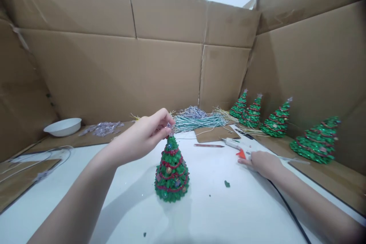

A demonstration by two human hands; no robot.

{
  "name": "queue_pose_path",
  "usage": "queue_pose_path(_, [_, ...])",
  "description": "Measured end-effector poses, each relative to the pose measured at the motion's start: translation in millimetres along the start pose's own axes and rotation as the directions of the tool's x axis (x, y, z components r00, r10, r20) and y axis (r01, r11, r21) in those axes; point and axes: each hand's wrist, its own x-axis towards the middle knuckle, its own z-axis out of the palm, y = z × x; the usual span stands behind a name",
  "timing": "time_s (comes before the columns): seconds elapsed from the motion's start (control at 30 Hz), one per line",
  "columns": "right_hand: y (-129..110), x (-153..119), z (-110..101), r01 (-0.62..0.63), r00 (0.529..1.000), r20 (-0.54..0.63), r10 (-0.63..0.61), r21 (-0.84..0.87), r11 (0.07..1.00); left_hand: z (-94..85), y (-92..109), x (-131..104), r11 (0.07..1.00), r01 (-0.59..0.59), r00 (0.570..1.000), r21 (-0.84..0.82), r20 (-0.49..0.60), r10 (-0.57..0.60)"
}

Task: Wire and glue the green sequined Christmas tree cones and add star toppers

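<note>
Tree topper (170, 125) pinched in your left hand (159, 126) at the tip of the miniature Christmas tree (172, 173), upright on the white surface (122, 202). Right of that tree, your right hand (261, 164) rests at the glue gun (240, 148); its grip cannot be confirmed.

On the table (206, 217), the tree (172, 175) stands before the strands (200, 122), left of the glue gun (233, 144).

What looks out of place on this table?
A green scrap lies loose on the table, right of the held tree, like a stray offcut. The far-right tree looks tilted, perhaps just lens distortion. Nothing looks clearly broken.
</note>
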Motion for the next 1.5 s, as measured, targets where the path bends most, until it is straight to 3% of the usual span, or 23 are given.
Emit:
queue_pose_path(0.13, [0.0, 2.6, 10.1, -0.204, 0.976, 0.083, 0.201, 0.038, 0.978, 0.4, 0.9, -0.7, 1.0, 0.011, 1.0, 0.01, -0.015, -0.011])
queue_pose_path(0.3, [14.2, 5.0, 10.4, -0.278, 0.954, 0.185, 0.235, 0.256, 0.926, 0.4, 3.1, -2.2, 1.0, 0.02, 1.0, -0.017, -0.017, -0.021])
queue_pose_path(0.4, [20.0, 0.9, 8.4, -0.323, 0.935, 0.288, 0.204, 0.463, 0.826, 0.3, 3.0, -2.4, 0.998, 0.012, 0.999, -0.063, -0.031, -0.014])
queue_pose_path(0.47, [17.5, -3.8, 2.8, -0.342, 0.934, 0.329, 0.138, 0.713, 0.612, 0.5, 2.3, -1.7, 0.995, 0.015, 0.999, -0.103, -0.035, -0.019])
queue_pose_path(0.57, [4.1, -12.8, -15.8, -0.25, 0.968, 0.245, 0.054, 0.96, 0.126, 1.0, 1.5, 0.0, 0.988, 0.035, 0.998, -0.149, -0.042, -0.042])
queue_pose_path(0.6, [-2.1, -15.5, -24.7, -0.21, 0.977, 0.208, 0.036, 0.977, 0.045, 1.1, 1.4, 0.5, 0.986, 0.04, 0.998, -0.164, -0.046, -0.048])
queue_pose_path(0.67, [-16.1, -19.4, -44.4, -0.133, 0.99, 0.134, 0.04, 0.991, -0.027, 1.2, 1.5, 1.0, 0.982, 0.049, 0.997, -0.185, -0.055, -0.06])
queue_pose_path(0.73, [-30.6, -20.4, -64.5, -0.071, 0.997, 0.071, 0.001, 0.997, -0.009, 0.8, 1.7, 0.7, 0.98, 0.064, 0.996, -0.188, -0.047, -0.074])
queue_pose_path(0.87, [-58.6, -17.9, -98.1, 0.086, 0.977, -0.075, -0.201, 0.995, 0.049, -0.9, 3.0, -0.5, 0.983, 0.1, 0.994, -0.151, -0.027, -0.105])
queue_pose_path(1.03, [-83.3, -14.9, -123.5, 0.144, 0.92, -0.096, -0.38, 0.985, 0.1, -2.3, 3.5, -0.3, 0.977, 0.127, 0.991, -0.173, -0.009, -0.131])
queue_pose_path(1.13, [-86.5, -11.8, -127.7, 0.166, 0.894, -0.101, -0.436, 0.979, 0.115, -2.2, 2.3, -0.1, 0.961, 0.11, 0.994, -0.254, 0.017, -0.11])
queue_pose_path(1.5, [-74.5, -17.7, -121.6, 0.271, 0.778, -0.009, -0.629, 0.907, 0.322, -2.9, 3.5, 4.0, 0.92, 0.197, 0.979, -0.339, 0.016, -0.204])
